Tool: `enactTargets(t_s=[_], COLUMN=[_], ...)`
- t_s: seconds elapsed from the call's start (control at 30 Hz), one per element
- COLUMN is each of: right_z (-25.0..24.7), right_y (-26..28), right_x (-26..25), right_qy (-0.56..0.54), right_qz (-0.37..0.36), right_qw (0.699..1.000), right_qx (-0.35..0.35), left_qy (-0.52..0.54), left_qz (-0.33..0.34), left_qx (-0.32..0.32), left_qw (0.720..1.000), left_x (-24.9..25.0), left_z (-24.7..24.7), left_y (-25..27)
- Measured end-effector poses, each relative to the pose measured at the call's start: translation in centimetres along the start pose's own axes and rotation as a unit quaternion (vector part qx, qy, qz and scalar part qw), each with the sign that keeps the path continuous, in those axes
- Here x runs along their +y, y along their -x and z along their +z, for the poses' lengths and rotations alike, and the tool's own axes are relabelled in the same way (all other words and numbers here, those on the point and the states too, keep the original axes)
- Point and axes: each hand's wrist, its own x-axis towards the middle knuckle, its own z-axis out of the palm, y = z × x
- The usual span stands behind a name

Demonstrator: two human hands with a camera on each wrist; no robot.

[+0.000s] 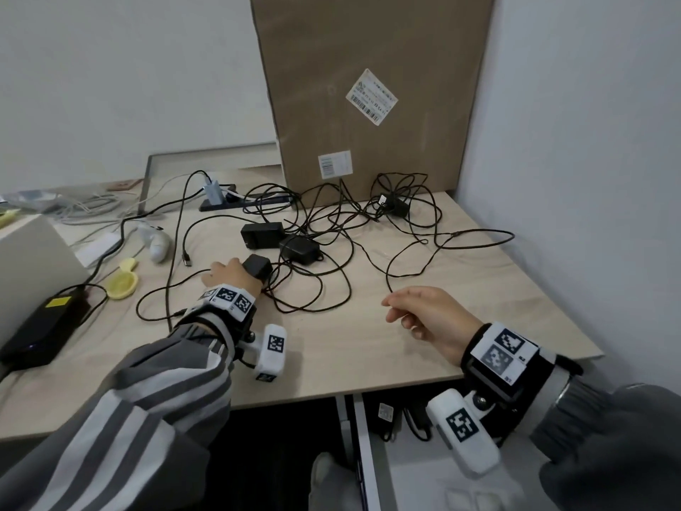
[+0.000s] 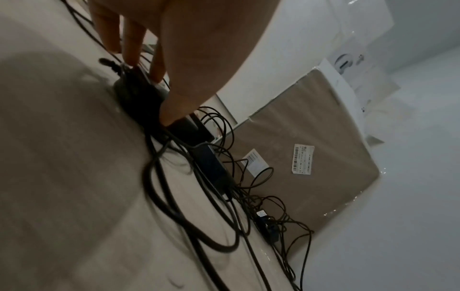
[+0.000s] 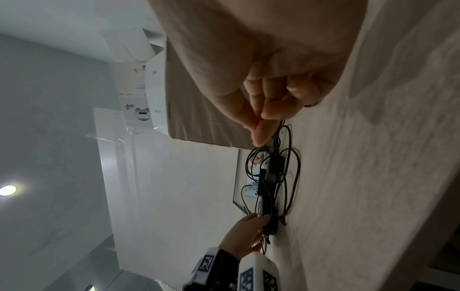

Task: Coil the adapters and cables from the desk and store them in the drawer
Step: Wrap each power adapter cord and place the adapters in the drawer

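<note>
A: Your left hand [image 1: 226,274] is down on the desk [image 1: 368,348], near its left half. Thumb and fingers [image 2: 132,51] are curled round a small black adapter [image 1: 258,267]; the thumb tip presses its near side, the fingertips sit on the far side.

B: And your right hand [image 1: 423,315]?

A: Hovering above the desk toward the front edge, fingers loosely curled, holding nothing. A loose black cable end [image 1: 388,285] lies just beyond the fingertips.

B: What crowds the adapter you grip?

A: Its own cord runs into the cable tangle [image 1: 331,230] spread over the middle of the desk. Two more black adapters, one boxy [image 1: 262,234] and one rounded [image 1: 299,248], lie just behind your left hand, touching each other. A fourth adapter [image 1: 396,206] sits near the back right, against the tall cardboard box [image 1: 368,90] standing at the back edge.

B: The drawer?

A: The drawer [image 1: 412,473] is open below the front edge, under your right wrist; black cables [image 1: 416,422] lie at its back. A laptop charger [image 1: 40,330] rests at the left edge.
</note>
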Motion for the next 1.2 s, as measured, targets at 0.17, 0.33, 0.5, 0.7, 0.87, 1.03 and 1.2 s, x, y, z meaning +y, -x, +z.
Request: enactTargets(t_s=[0.17, 0.33, 0.5, 0.7, 0.87, 1.03, 1.2], right_z=[0.3, 0.6, 0.9, 1.3, 1.1, 1.1, 0.6], right_y=[0.7, 2.3, 4.9, 9.2, 12.5, 15.5, 17.4], right_x=[0.5, -0.1, -1.5, -4.0, -5.0, -4.6, -3.6], right_qy=[0.0, -0.007, -0.021, 0.025, 0.098, 0.117, 0.089], right_qz=[0.012, -0.02, -0.123, -0.25, -0.278, -0.257, -0.242], right_qw=[1.0, 1.0, 0.989, 0.965, 0.953, 0.959, 0.964], right_qx=[-0.004, 0.005, 0.076, 0.079, 0.073, -0.003, -0.066], left_qy=[0.074, 0.335, 0.596, 0.607, 0.618, 0.646, 0.706], left_qz=[-0.03, 0.004, 0.148, 0.228, 0.242, 0.282, 0.283], left_qx=[-0.038, 0.116, 0.116, -0.081, -0.138, -0.261, -0.292], left_qw=[0.996, 0.935, 0.781, 0.757, 0.735, 0.66, 0.58], left_x=[-1.0, -0.3, 2.6, 4.8, 4.9, 4.7, 5.5], left_z=[-0.1, -2.9, -9.7, -13.4, -13.4, -13.1, -12.0], left_y=[-0.3, 2.1, 8.1, 16.6, 22.3, 27.7, 30.4])
